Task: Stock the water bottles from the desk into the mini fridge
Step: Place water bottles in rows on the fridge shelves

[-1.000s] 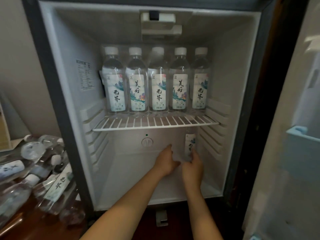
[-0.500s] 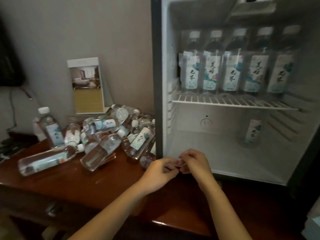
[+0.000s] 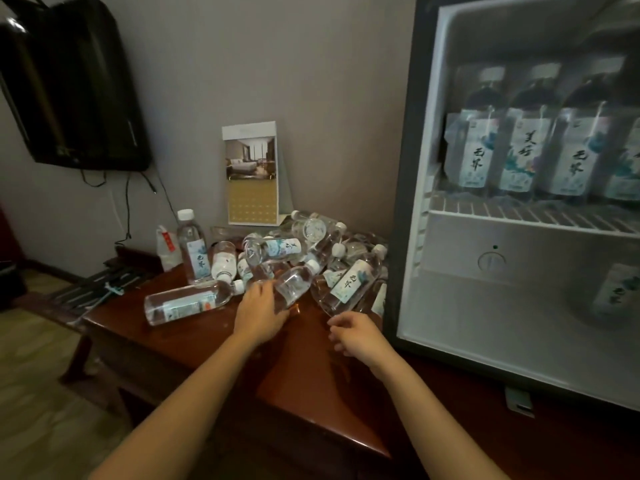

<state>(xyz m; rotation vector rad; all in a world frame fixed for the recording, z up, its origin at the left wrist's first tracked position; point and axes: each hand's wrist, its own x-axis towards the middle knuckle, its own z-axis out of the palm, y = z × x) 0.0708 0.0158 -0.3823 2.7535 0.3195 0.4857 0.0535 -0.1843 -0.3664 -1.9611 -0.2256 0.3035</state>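
Left fingers [image 3: 268, 294] wrapped round the base of a lying bottle [image 3: 294, 285], cap end pointing away from them into the pile [image 3: 311, 244]. Left hand [image 3: 259, 315] palm-down on the desk [image 3: 194, 337]. Right fingers [image 3: 337, 325] loosely curled, apart, holding nothing; right hand [image 3: 358, 336] hovers over the desk just short of a labelled bottle [image 3: 349, 284] lying tilted beyond the fingertips. Another bottle [image 3: 188, 303] lies flat just left of the left fingers; one stands upright [image 3: 192, 249] behind it. Fridge [image 3: 408, 202] open, right of the right fingers: a row [image 3: 519, 147] on the wire shelf [image 3: 519, 216], one more bottle [image 3: 616, 289] below it, blurred. Card [image 3: 252, 174] against the wall behind the pile.
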